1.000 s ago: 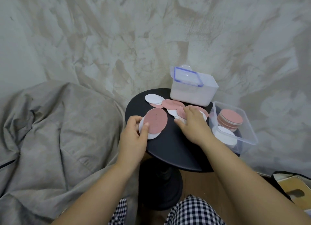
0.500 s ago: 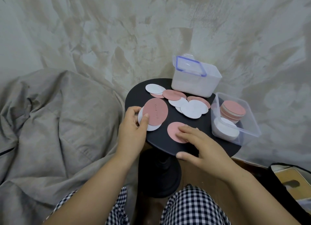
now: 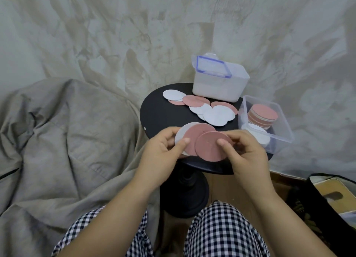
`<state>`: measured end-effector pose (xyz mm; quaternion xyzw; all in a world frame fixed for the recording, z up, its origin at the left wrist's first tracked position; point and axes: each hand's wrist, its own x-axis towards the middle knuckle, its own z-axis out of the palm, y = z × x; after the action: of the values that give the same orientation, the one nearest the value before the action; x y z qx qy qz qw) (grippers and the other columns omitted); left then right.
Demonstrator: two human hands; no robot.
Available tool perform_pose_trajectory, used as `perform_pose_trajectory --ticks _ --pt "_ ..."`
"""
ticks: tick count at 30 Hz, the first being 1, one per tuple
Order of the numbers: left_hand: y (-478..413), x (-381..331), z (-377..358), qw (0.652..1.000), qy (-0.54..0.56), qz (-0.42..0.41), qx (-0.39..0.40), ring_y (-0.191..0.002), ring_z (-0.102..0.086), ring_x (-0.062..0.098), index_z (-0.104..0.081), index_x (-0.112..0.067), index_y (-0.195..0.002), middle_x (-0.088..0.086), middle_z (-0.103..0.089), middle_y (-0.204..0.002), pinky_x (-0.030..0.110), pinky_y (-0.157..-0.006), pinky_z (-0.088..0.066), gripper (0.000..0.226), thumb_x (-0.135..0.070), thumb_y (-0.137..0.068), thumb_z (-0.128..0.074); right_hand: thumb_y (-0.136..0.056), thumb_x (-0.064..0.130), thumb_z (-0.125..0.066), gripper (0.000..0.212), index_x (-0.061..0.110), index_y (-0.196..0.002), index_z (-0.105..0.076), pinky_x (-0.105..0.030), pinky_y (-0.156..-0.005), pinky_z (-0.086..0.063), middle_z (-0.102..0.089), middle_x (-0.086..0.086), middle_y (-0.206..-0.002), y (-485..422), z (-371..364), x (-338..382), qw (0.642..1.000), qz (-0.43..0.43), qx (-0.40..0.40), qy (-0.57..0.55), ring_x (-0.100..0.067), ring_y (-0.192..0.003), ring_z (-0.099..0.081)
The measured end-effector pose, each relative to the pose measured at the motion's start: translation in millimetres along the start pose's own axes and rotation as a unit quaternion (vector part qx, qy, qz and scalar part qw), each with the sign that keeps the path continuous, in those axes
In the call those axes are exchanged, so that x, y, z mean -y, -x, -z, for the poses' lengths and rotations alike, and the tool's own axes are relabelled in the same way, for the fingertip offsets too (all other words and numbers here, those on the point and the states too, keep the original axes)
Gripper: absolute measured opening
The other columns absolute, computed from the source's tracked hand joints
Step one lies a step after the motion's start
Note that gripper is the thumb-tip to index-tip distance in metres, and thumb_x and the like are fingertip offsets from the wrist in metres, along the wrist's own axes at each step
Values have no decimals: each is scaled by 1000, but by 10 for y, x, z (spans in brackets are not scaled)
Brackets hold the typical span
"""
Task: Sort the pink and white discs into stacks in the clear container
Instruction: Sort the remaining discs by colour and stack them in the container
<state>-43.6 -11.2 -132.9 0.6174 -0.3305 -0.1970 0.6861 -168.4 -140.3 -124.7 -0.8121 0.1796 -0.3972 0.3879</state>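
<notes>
Now L hand (image 3: 163, 149) pinches white disc (image 3: 182, 134) + pink disc (image 3: 194, 135) fanned, thumb on top. R hand (image 3: 248, 152) pinches 2nd pink disc (image 3: 210, 147) against them, prob. gathering a batch by colour. Discs thin, flat, matte. Clear container (image 3: 285, 122) at table's (image 3: 158, 110) 3 o'clock: pink stack (image 3: 264, 113) at its 12, white stack (image 3: 256, 136) at 6. Loose discs (image 3: 217, 115) at table's 12.
</notes>
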Motion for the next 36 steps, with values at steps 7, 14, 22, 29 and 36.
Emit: perform_pose_trajectory --ticks 7,14,22,29,36 --pt "-17 -1 -196 998 12 -11 55 -89 -68 13 -63 -25 -97 -1 -73 -93 30 -78 -55 19 -9 -88 -60 -88 11 -58 20 24 -103 -59 -9 -77 -47 -64 12 -100 -72 -118 5 986 -99 -40 -126 9 -90 -60" --pt "-107 124 -340 964 -246 -103 10 -92 -59 8 -54 -28 -108 -9 -64 -99 28 -79 -49 20 -26 -92 -42 -89 15 -59 36 35 -117 -51 -3 -81 -38 -58 23 -96 -86 -98 -69 999 -23 -41 -5 12 -92 -53" --pt "-70 206 -390 913 -383 -141 -2 -109 -53 14 -42 -17 -138 -2 -58 -125 17 -87 -32 51 -34 -92 -29 -93 13 -49 40 22 -132 -46 -1 -84 -32 -52 21 -102 -54 -129 -211 998 18 -1 63 15 -98 -47" --pt "-48 194 -410 911 -386 -146 8 -100 -50 11 -27 -13 -145 -1 -52 -116 18 -79 -34 58 -33 -91 -29 -92 1 -50 45 33 -123 -46 -1 -85 -34 -53 25 -105 -34 -94 -188 999 26 6 44 16 -99 -48" --pt "-4 132 -369 967 -200 -126 -95 -91 -62 -4 -61 -28 -113 -17 -67 -97 12 -80 -48 28 -14 -88 -60 -87 7 -60 38 42 -99 -55 -10 -79 -47 -65 24 -98 19 -84 -167 999 -9 -31 -37 2 -95 -61"
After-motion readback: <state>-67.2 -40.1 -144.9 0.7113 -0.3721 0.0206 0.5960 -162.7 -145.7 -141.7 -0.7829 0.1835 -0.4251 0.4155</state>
